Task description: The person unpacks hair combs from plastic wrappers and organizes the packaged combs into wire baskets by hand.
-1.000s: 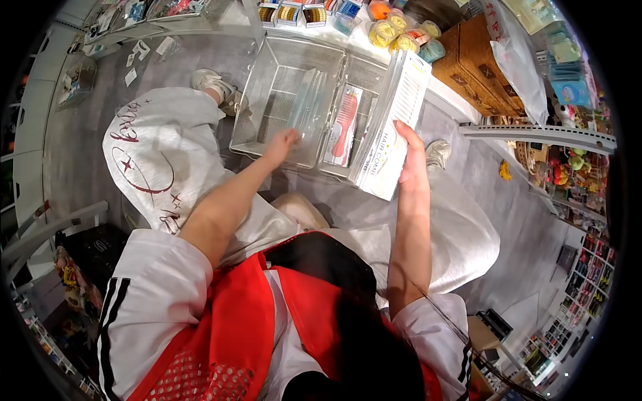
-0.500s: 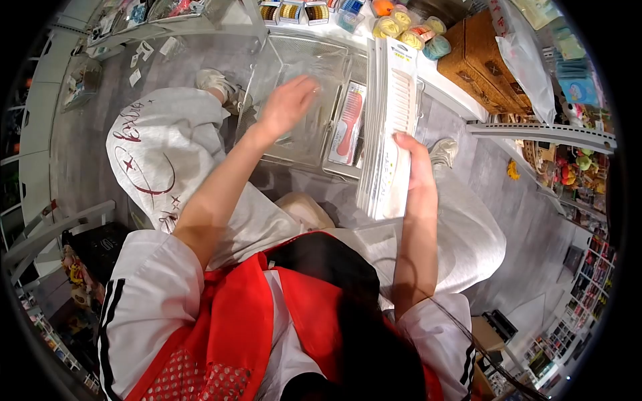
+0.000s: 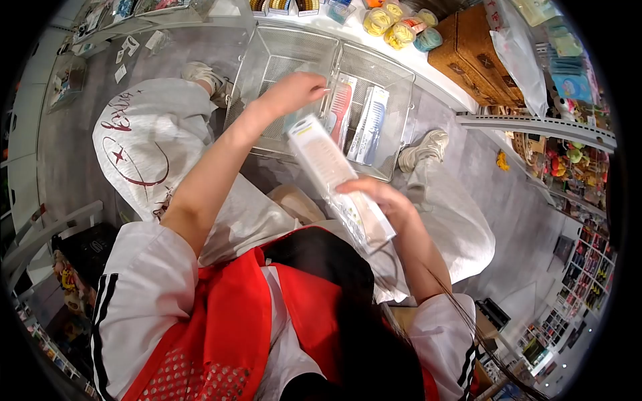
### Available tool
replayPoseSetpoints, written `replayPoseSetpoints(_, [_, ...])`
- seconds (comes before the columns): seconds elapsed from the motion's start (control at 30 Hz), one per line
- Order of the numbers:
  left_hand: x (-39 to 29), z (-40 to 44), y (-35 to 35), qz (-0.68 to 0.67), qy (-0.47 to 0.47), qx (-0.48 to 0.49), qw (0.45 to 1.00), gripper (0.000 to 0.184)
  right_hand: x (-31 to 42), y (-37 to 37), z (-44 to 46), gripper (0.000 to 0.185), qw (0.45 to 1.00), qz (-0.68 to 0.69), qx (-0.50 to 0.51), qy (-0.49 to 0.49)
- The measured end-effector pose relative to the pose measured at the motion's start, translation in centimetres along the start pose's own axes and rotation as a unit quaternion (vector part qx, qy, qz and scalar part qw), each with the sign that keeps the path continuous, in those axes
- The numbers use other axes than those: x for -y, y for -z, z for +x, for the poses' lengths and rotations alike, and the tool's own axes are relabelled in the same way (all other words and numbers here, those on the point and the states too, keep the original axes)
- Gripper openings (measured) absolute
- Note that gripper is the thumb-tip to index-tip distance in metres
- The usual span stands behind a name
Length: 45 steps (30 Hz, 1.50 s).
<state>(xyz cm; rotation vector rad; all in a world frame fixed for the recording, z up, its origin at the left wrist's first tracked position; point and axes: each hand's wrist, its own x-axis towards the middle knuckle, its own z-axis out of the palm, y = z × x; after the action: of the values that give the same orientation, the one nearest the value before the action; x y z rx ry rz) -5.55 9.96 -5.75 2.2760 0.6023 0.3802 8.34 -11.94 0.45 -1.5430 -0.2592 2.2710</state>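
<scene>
The grey floor [image 3: 521,194] is spread beneath everything and is partly covered by the pale trousers [image 3: 144,150], whose legs are set wide apart. Ahead, a white shelf [image 3: 445,93] is seen, and on its right part a brown chest [image 3: 461,60] is set. Between the legs, the left basket [image 3: 307,50], of wire mesh, is placed right beside the narrower right basket [image 3: 401,117]. The right basket is neared by the right shoe [image 3: 424,150], the left one by the left shoe [image 3: 210,80].

A white pack [image 3: 324,160], with a pale comb shown on its front, is held aslant, its upper end seen over the near edge of the left basket. Its lower half is pinched in the grip of the right hand [image 3: 381,197]; whether one pack or several is held cannot be told. The left hand [image 3: 291,97] is held over the left basket, its grip loosely curled; whether anything is pinched there cannot be told.

In the right basket, a red comb [image 3: 341,100] is laid along the left wall, with a blue comb [image 3: 376,123] to its right, both packaged. Pots [image 3: 401,33] are grouped beside the chest, and tags [image 3: 120,73] are scattered on the floor at left
</scene>
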Motion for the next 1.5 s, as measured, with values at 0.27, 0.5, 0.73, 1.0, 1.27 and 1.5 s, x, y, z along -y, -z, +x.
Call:
replayPoseSetpoints(0.27, [1.5, -6.3, -7.4, -0.004, 0.135, -0.058, 0.989, 0.063, 0.3, 2.4, 0.7, 0.051, 0.996, 0.02, -0.083, 0.018])
replayPoseSetpoints(0.5, [4.3, -8.3, -8.3, -0.031, 0.142, -0.117, 0.982, 0.025, 0.9, 1.3, 0.6, 0.048, 0.998, -0.037, -0.041, 0.025])
replayPoseSetpoints(0.73, [4.9, -6.7, -3.4, 0.026, 0.166, -0.305, 0.937, 0.014, 1.0, 1.2, 4.7, 0.045, 0.998, 0.043, 0.001, 0.038])
replayPoseSetpoints(1.0, [2.8, -5.9, -0.3, 0.086, 0.126, -0.215, 0.965, 0.015, 3.8, -3.2, 4.4, 0.045, 0.998, 0.064, 0.013, 0.007])
replayPoseSetpoints(1.27, [1.9, -7.0, -0.2, 0.107, 0.216, 0.041, 0.97, 0.031, 4.1, -1.7, 15.9, 0.035, 0.98, 0.149, -0.062, 0.114])
replayPoseSetpoints(1.5, [10.5, -6.5, -5.4, -0.412, 0.453, -0.152, 0.776, 0.078, 5.3, -1.2, 16.5, 0.031, 0.975, 0.037, -0.184, 0.121])
